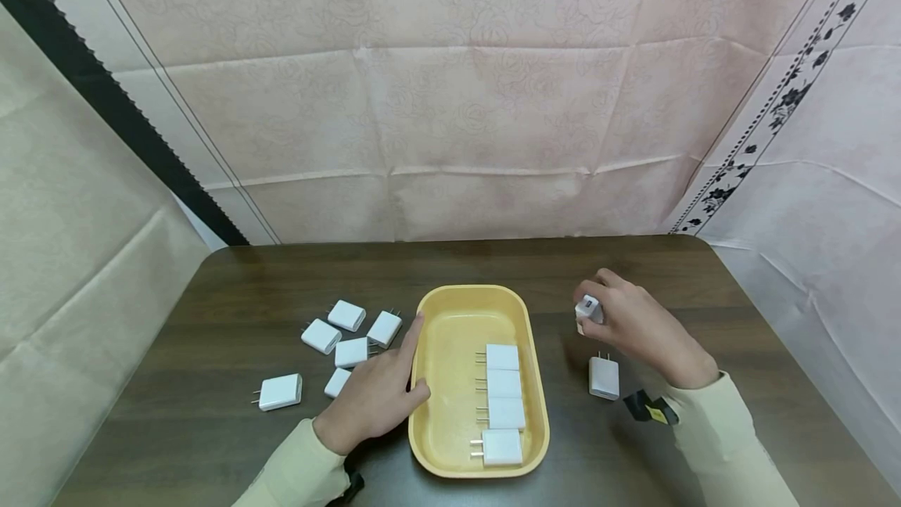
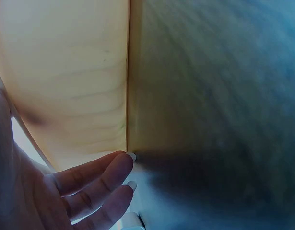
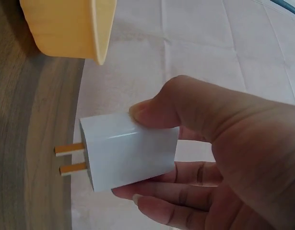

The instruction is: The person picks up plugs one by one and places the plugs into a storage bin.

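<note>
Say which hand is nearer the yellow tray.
Left. The left hand is at the left rim of the yellow tray; the right hand is apart, off to its right, holding a white charger.

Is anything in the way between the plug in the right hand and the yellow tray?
Nothing visible stands between the held plug and the yellow tray, except the tray's raised rim. The loose plug near the right hand lies off that path.

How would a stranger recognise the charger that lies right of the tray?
On the brown table sits a yellow tray. To its right, below the right hand in the head view, lies a white charger: the only one there not held.
</note>
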### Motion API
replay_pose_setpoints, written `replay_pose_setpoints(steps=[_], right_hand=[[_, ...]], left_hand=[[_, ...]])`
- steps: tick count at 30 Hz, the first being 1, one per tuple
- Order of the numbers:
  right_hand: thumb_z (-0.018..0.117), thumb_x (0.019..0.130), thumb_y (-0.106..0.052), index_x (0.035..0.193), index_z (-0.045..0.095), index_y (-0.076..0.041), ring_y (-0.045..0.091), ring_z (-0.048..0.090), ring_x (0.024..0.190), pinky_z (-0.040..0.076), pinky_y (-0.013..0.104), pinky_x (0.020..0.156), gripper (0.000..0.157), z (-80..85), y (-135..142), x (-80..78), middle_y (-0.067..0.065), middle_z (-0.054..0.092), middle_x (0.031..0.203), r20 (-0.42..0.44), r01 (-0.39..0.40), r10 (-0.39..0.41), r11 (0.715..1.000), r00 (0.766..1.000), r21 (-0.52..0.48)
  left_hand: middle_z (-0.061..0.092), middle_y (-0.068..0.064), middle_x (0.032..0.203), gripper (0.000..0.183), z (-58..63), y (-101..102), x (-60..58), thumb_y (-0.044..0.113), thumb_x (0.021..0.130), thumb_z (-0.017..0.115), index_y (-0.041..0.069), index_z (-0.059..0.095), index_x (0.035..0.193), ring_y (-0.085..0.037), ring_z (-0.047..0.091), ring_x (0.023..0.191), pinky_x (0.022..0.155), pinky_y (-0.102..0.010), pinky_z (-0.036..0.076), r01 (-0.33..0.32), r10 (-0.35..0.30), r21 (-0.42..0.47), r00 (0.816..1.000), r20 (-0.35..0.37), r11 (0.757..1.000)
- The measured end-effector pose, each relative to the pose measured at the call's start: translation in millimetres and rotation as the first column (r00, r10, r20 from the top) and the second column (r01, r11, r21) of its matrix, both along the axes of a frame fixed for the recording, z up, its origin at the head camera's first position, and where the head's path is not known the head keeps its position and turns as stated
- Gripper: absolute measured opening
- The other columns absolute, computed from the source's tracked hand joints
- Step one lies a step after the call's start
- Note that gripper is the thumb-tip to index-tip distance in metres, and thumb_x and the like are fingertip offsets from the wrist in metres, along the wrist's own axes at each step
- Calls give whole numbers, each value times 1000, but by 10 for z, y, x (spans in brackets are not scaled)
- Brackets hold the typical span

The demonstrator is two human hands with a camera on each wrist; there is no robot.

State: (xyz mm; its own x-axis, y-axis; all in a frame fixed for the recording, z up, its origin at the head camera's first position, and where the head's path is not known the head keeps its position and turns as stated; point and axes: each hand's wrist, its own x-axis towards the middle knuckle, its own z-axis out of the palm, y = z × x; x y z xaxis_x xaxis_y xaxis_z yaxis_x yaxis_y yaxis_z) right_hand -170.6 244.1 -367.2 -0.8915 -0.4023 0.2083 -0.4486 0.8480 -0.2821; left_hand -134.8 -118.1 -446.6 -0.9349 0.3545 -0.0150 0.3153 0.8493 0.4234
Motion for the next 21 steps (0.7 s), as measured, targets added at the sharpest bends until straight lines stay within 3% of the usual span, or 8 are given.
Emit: replay_pose_setpoints(steps=[9,21], right_hand=[[79,83,-13,98,70,-10,10,57,72,50,30,62,17,31,-53,24,2,61,92,-136,-15,17,1000,991,13],[82,81,-10,105,69,-6,13,55,70,49,29,60,28,17,-146,43,5,59,104,-260,-69,56,997,964,-39]], left_hand=[[49,10,72,92,1,3,-4,32,87,57,15,11,164,-3,48,64,56,-24,38,-1,1,-2,1000,-19,1000],[50,10,72,92,-3,4,-8,30,88,57,16,9,165,-4,49,65,56,-25,39,-1,1,0,1000,-18,1000]])
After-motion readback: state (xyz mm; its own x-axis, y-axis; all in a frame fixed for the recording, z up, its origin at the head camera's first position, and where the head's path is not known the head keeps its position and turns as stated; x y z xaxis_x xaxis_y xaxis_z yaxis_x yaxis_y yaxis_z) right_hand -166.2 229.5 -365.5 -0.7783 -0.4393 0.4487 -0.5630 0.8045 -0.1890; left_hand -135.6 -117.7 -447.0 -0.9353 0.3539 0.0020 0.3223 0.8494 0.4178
